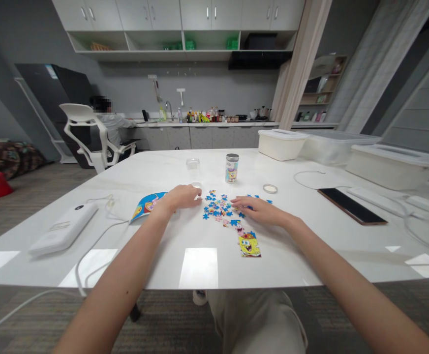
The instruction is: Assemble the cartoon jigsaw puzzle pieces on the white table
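Loose jigsaw pieces (218,209), mostly blue with some pink and yellow, lie in a heap on the white table. My left hand (183,196) hovers at the heap's left edge, fingers loosely bent and apart, with nothing visible in them. Stretched over the right side of the heap is my right hand (257,210), its fingertips on or just above the pieces. Its palm side is hidden. Closer to me lies a joined section of puzzle (249,244) with a yellow cartoon face. A curled picture sheet (146,205) is partly behind my left forearm.
Beyond the pieces stand a printed puzzle jar (231,169) and a clear container (193,169); a round lid (270,188) lies nearby. A phone (351,206), cables and plastic bins (391,164) are at right. A white device (65,228) sits left. Someone sits on a chair (85,130) behind.
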The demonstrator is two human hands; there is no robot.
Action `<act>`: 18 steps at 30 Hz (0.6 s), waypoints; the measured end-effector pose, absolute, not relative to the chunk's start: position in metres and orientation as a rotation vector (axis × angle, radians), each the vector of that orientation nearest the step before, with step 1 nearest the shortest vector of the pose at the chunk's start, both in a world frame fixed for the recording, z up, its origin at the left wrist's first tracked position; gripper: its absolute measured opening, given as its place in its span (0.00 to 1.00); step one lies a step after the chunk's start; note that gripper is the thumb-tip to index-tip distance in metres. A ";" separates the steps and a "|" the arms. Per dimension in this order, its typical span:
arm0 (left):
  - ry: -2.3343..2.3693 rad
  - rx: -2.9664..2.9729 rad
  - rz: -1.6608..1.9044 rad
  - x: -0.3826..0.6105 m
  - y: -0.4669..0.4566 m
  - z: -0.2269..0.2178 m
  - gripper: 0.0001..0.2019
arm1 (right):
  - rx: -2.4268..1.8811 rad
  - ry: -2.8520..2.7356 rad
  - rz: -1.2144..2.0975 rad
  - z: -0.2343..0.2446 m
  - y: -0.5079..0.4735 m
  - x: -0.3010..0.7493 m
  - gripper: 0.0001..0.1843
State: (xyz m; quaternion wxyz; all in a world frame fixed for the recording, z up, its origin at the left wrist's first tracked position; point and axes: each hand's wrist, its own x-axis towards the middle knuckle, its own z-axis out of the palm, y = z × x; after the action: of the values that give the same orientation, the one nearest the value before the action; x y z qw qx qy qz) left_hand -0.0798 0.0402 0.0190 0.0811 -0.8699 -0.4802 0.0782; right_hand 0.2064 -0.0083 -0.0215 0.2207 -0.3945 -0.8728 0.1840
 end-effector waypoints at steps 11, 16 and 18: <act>-1.186 -2.803 0.115 -0.056 0.036 0.006 0.19 | -1.183 -2.146 0.435 -0.020 0.008 0.240 0.17; -1.271 -2.771 0.128 -0.066 0.041 0.010 0.17 | -1.575 -1.914 0.201 -0.025 0.020 0.275 0.21; -1.344 -2.732 0.126 -0.066 0.039 0.014 0.19 | -1.697 -1.868 0.223 -0.027 0.021 0.282 0.20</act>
State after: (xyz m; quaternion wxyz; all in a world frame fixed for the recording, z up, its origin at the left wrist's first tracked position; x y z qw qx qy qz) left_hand -0.0661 0.0395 0.0139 0.0471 -0.8955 -0.4407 0.0412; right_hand 0.2824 0.0213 -0.0267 0.2994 -0.6390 -0.7036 0.0841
